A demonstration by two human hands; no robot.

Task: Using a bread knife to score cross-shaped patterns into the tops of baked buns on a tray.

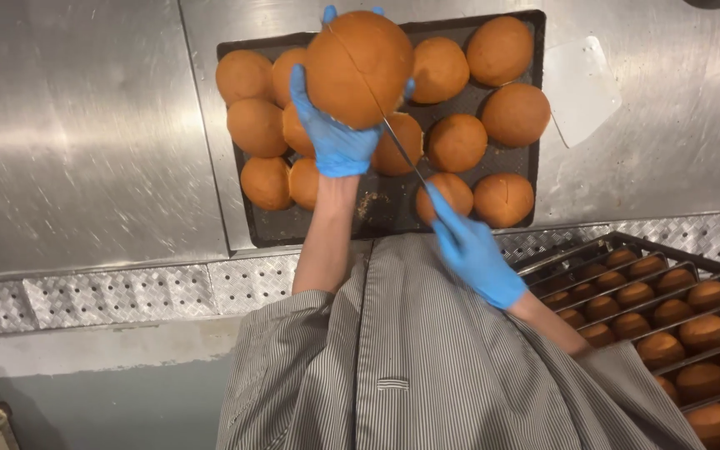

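Steel everywhere on the left, a brushed stainless counter (85,142) with a perforated strip along its near edge, all hard, flat and shiny. Moving right you hit the dark baking tray (377,212), matte and crumb-dusted on its bare patch, loaded with round golden-brown buns (257,127) sitting shoulder to shoulder. Left hand (335,133), in a blue glove, is raised over the tray with fingers spread and curled around the big bun (358,67), cupping it from below and behind so the domed top faces the camera. That bun looks light and airy to me, soft crumb under a thin smooth crust, so I'd guess it dents easily if squeezed; a wide, loose cradle around the sides like this seems the right grip, not a fingertip pinch. A thin cut line already runs diagonally across it, and the knife (400,150), a slim stiff metal blade, is in that slit. Right hand (472,254), also blue-gloved, is closed around the knife's handle just above the striped shirt (427,358), fingers wrapped tight. Glove surface looks smooth, probably a bit slick on a dry crust. Far right there's a wire rack (618,250) of dark metal rails holding rows of smaller, darker glossy rolls (706,329), well apart from the tray
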